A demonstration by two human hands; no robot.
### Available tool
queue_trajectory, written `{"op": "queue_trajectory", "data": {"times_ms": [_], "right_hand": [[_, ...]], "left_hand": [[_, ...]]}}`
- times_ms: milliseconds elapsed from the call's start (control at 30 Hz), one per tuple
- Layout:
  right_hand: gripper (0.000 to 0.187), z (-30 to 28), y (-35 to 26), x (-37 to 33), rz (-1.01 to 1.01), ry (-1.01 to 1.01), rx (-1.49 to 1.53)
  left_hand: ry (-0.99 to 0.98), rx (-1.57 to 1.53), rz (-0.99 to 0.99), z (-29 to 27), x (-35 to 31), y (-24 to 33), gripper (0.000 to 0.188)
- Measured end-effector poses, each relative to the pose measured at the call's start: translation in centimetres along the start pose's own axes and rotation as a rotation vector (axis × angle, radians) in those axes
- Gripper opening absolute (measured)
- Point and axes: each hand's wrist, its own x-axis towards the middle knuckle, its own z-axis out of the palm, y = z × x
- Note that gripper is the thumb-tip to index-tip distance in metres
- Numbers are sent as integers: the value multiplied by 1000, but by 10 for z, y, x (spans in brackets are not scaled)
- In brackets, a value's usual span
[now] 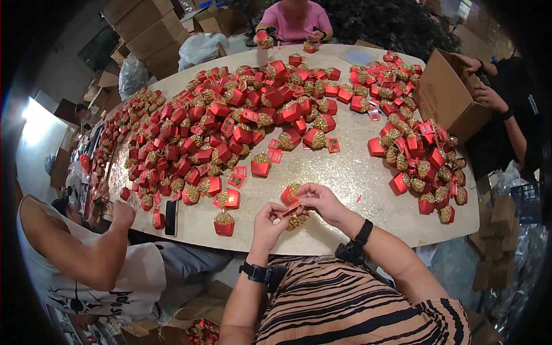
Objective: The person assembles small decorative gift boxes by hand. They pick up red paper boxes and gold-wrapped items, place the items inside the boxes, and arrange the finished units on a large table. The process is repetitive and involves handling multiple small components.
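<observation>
Just off the near edge of the table, both my hands are closed on small red-and-gold pieces. My right hand point(322, 202) holds an ornament point(289, 195) with a red cup-shaped base and a gold glittery top. My left hand point(270, 224) pinches a small red card tag point(292, 209) beside it. More gold glitter shows below my fingers; whether it belongs to a second ornament I cannot tell. Two similar ornaments stand nearest on the table, one upright red-and-gold ornament point(223, 225) to the left and another ornament point(260, 165) farther up.
A large heap of ornaments point(218, 121) covers the left and middle of the pale table point(339, 213). A smaller pile point(422, 167) lies right, near a cardboard box point(445, 86) handled by a person. A black phone point(171, 217) lies left. Co-workers sit left and across.
</observation>
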Motion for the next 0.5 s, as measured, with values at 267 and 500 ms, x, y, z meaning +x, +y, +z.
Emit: {"op": "queue_trajectory", "data": {"times_ms": [267, 500], "right_hand": [[15, 11, 12, 18, 8, -9, -37], [14, 38, 29, 37, -115, -77, -410]], "left_hand": [[40, -31, -50, -19, -4, 10, 6], [183, -264, -100, -44, -7, -3, 6]]}}
